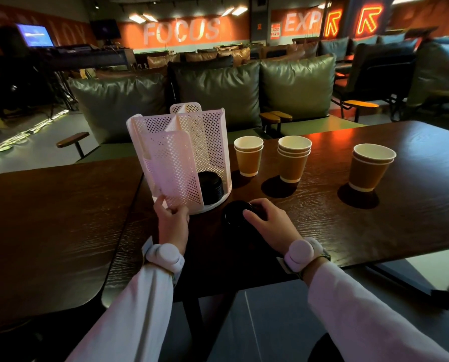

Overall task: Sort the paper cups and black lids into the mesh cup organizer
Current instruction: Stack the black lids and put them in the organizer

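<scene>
A white mesh cup organizer (181, 142) stands on the dark wooden table (374, 220). A stack of black lids (211, 188) sits in its right front compartment. My left hand (171, 219) grips the lower edge of the organizer's front mesh panel. My right hand (266, 222) holds a black lid (234, 214) lying on the table just right of the organizer's base. Three short stacks of brown paper cups stand behind: one (248, 155) beside the organizer, one (293, 158) in the middle, one (370, 167) far right.
A second dark table (48, 231) adjoins on the left with a narrow gap between. Green cushioned sofas (218, 92) line the far side. The table's near edge runs just past my wrists.
</scene>
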`<action>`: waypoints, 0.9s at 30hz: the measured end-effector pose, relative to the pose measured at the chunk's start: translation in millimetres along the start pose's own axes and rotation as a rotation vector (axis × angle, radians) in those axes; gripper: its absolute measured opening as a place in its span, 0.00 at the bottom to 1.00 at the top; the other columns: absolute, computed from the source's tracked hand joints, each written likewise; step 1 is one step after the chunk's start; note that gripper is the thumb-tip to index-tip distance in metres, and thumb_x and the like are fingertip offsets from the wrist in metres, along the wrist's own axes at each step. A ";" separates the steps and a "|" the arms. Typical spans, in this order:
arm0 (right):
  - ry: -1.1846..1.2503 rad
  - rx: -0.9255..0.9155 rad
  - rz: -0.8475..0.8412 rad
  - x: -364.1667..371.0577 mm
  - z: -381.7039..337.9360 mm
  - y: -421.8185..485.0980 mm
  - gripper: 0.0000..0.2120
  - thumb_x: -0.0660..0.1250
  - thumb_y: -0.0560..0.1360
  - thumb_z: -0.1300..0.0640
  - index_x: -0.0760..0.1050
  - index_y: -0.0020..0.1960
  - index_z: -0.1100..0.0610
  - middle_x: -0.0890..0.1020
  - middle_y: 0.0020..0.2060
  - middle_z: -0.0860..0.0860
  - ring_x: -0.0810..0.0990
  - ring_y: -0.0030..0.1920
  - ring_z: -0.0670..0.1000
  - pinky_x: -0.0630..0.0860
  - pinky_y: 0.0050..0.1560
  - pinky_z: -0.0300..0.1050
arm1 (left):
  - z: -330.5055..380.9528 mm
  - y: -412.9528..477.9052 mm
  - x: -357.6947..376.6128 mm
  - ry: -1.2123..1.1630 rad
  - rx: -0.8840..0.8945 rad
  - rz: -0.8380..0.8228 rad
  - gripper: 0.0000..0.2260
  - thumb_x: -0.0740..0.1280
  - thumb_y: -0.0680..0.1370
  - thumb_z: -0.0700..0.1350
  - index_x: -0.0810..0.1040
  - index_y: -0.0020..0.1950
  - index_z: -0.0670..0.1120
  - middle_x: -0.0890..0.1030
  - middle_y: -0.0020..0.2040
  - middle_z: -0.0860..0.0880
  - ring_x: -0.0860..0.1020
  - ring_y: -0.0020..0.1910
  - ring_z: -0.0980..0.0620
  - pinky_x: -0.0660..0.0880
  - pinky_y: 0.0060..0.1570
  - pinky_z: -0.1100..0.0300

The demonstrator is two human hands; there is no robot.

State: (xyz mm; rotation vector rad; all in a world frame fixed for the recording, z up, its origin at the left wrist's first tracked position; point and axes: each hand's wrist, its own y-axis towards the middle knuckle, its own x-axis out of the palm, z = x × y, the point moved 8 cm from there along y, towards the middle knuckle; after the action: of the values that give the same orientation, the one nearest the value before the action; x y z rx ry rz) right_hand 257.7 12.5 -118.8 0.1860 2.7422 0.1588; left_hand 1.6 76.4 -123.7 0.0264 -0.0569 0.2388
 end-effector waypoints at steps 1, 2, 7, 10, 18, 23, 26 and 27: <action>-0.002 0.002 0.000 0.0 0.1 0.1 0.11 0.67 0.70 0.33 0.71 0.51 0.30 0.79 0.45 0.28 0.80 0.44 0.33 0.73 0.35 0.25 | 0.2 -1.2 0.0 0.007 0.001 0.009 0.27 0.63 0.67 0.41 0.65 0.65 0.54 0.76 0.36 0.49 0.72 0.32 0.52 0.69 0.39 0.54; -0.005 0.005 0.002 0.0 0.2 -0.2 0.11 0.67 0.70 0.33 0.71 0.51 0.30 0.79 0.45 0.28 0.80 0.44 0.33 0.73 0.35 0.25 | 1.0 -2.3 0.4 0.022 0.009 0.012 0.24 0.63 0.67 0.41 0.65 0.62 0.54 0.76 0.38 0.47 0.72 0.33 0.51 0.69 0.39 0.54; -0.037 0.006 0.036 -2.0 -1.3 -0.7 0.16 0.67 0.69 0.33 0.72 0.54 0.35 0.81 0.42 0.32 0.78 0.43 0.30 0.71 0.34 0.22 | 1.3 0.5 4.5 0.156 0.047 -0.060 0.06 0.65 0.74 0.42 0.73 0.51 0.48 0.75 0.39 0.49 0.72 0.37 0.49 0.68 0.38 0.55; -0.039 0.009 0.042 -2.1 -1.5 -1.4 0.16 0.67 0.69 0.33 0.72 0.54 0.36 0.81 0.41 0.32 0.78 0.43 0.30 0.71 0.34 0.23 | 2.4 0.3 3.7 0.192 0.064 -0.049 0.03 0.64 0.74 0.41 0.74 0.46 0.48 0.74 0.35 0.49 0.71 0.35 0.49 0.67 0.39 0.53; -0.038 -0.001 0.024 -0.8 -3.5 -2.7 0.12 0.66 0.70 0.34 0.72 0.52 0.34 0.78 0.43 0.27 0.79 0.43 0.31 0.72 0.33 0.24 | 3.2 -5.9 0.6 0.082 0.020 0.026 0.12 0.64 0.75 0.37 0.64 0.54 0.45 0.74 0.42 0.44 0.72 0.39 0.48 0.68 0.40 0.55; -0.032 0.009 0.010 -0.3 -2.0 -2.1 0.14 0.66 0.70 0.33 0.72 0.53 0.35 0.79 0.44 0.27 0.80 0.43 0.32 0.73 0.34 0.24 | 5.1 -11.2 -5.1 -0.002 -0.001 0.104 0.28 0.64 0.75 0.35 0.57 0.72 0.47 0.76 0.56 0.35 0.75 0.45 0.46 0.73 0.43 0.56; -0.037 0.008 0.016 -0.2 -2.6 -2.1 0.15 0.66 0.70 0.34 0.72 0.55 0.36 0.78 0.44 0.27 0.79 0.43 0.31 0.72 0.34 0.24 | 7.9 -8.6 -7.1 0.058 -0.004 0.091 0.36 0.64 0.75 0.37 0.51 0.79 0.54 0.77 0.65 0.38 0.77 0.58 0.37 0.74 0.62 0.42; -0.037 0.009 0.016 -0.2 -2.3 -2.4 0.15 0.66 0.70 0.34 0.72 0.55 0.36 0.78 0.44 0.27 0.79 0.43 0.31 0.72 0.34 0.24 | 9.3 -7.5 -5.5 0.086 0.013 0.067 0.37 0.64 0.76 0.38 0.52 0.80 0.56 0.77 0.65 0.39 0.76 0.60 0.35 0.73 0.64 0.40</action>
State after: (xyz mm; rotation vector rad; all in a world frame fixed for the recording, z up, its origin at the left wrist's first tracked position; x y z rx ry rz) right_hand 256.7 9.9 -116.9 0.2119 2.7058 0.1454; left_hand -2.5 67.5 -114.9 0.0268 0.0298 0.3073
